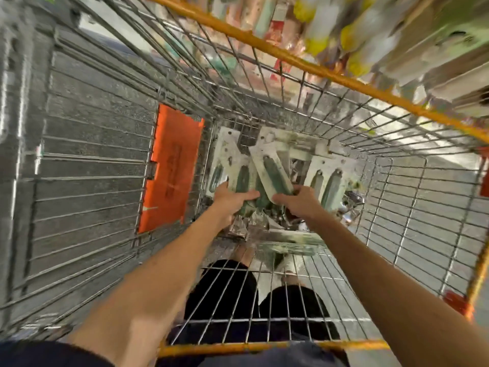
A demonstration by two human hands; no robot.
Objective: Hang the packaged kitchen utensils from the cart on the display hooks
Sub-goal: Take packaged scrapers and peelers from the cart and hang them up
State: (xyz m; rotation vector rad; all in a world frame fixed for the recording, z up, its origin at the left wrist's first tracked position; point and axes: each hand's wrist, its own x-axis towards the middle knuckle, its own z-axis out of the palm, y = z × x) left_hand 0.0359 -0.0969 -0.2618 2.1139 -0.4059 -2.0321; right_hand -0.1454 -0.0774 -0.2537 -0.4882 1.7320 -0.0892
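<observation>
Deep in the wire cart [412,197] lie several packaged utensils with green handles on white backing cards. My left hand [230,201] grips a package [238,168] at its lower end, thumb over the card. My right hand [299,201] grips the lower end of a second package [270,162] that leans across the pile. Another carded package [330,181] lies to the right, untouched. Both arms reach down over the cart's near rim.
An orange plastic flap [172,168] hangs on the cart's left inner wall. The orange rim [291,58] runs along the far side. Blurred hanging goods [370,35] on a display fill the top right. Crinkled clear wrapping [251,223] lies under the packages.
</observation>
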